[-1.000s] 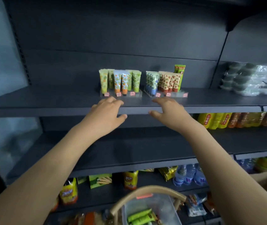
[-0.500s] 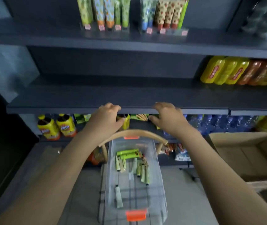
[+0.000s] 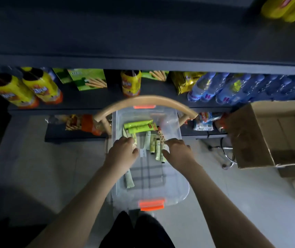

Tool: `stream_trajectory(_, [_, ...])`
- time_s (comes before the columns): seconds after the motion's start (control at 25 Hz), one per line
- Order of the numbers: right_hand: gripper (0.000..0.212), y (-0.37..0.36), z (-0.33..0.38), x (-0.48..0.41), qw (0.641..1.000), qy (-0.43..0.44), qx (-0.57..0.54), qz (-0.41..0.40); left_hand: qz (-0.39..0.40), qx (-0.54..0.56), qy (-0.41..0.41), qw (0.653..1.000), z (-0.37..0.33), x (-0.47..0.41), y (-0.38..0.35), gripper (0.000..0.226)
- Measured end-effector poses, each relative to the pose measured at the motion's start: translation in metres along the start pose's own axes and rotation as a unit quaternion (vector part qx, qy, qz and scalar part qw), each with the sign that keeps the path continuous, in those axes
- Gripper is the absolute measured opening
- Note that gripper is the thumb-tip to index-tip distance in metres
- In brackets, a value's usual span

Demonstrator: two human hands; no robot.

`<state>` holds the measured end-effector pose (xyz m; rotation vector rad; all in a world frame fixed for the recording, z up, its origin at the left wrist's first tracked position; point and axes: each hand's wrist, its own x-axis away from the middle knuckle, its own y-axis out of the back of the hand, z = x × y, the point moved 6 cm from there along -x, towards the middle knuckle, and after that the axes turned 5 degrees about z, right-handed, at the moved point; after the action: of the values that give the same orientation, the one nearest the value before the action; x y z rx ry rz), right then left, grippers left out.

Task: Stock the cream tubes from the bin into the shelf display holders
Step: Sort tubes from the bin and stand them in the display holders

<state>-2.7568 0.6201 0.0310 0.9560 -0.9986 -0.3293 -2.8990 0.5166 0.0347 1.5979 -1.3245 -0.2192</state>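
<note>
A clear plastic bin [image 3: 183,191] with orange latches stands on a chair below me. It holds several cream tubes: two bright green ones [image 3: 137,124] lie across the far end, pale ones [image 3: 153,144] are bunched in the middle, and one [image 3: 129,181] lies alone nearer me. Both hands reach down into the bin. My left hand [image 3: 123,152] has its fingertips on the pale tubes at the left. My right hand [image 3: 178,151] is spread beside the tubes at the right, gripping nothing. The display holders are out of view.
The chair's curved wooden back [image 3: 146,100] arches over the bin's far end. A dark shelf edge [image 3: 143,63] runs overhead, with yellow bottles [image 3: 42,88] and water bottles [image 3: 214,88] on the shelf below it. An open cardboard box [image 3: 268,133] sits at the right.
My view has swung from the shelf with the display holders down to the bin. Both hands have dropped from the shelf edge into the bin, onto the tubes.
</note>
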Motion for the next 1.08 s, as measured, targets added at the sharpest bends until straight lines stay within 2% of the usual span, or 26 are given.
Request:
stream_trajectory(0.08, [0.036, -0.033, -0.007, -0.020, 1.000, -0.011, -0.006, 0.025, 0.014, 0.034, 0.035, 0.999, 0.019, -0.011, -0.032, 0.032])
stream_trajectory(0.2, [0.036, -0.081, -0.016, -0.050, 0.996, -0.031, -0.042, 0.067, 0.029, 0.067, 0.130, 0.989, 0.052, -0.021, -0.086, 0.027])
stream_trajectory(0.36, [0.036, -0.138, -0.026, -0.086, 0.988, -0.050, -0.092, 0.113, 0.044, 0.098, 0.246, 0.963, 0.081, -0.030, -0.161, 0.030])
stream_trajectory(0.52, [0.042, -0.177, -0.044, -0.110, 0.972, -0.112, -0.186, 0.084, 0.037, 0.118, 0.350, 0.929, 0.098, -0.030, -0.206, 0.030])
stream_trajectory(0.6, [0.045, -0.192, -0.054, -0.120, 0.963, -0.145, -0.222, 0.053, 0.001, 0.096, 0.352, 0.931, 0.103, -0.035, -0.220, 0.030])
stream_trajectory(0.72, [0.040, -0.212, -0.064, -0.133, 0.956, -0.164, -0.243, 0.007, 0.026, 0.116, 0.378, 0.918, 0.110, -0.046, -0.243, 0.041])
stream_trajectory(0.92, [0.028, -0.214, -0.073, -0.147, 0.939, -0.208, -0.263, -0.072, -0.006, 0.075, 0.371, 0.926, 0.118, -0.059, -0.252, 0.041])
stream_trajectory(1.08, [0.032, -0.216, -0.077, -0.158, 0.931, -0.238, -0.268, -0.071, 0.003, 0.074, 0.343, 0.936, 0.125, -0.074, -0.254, 0.035])
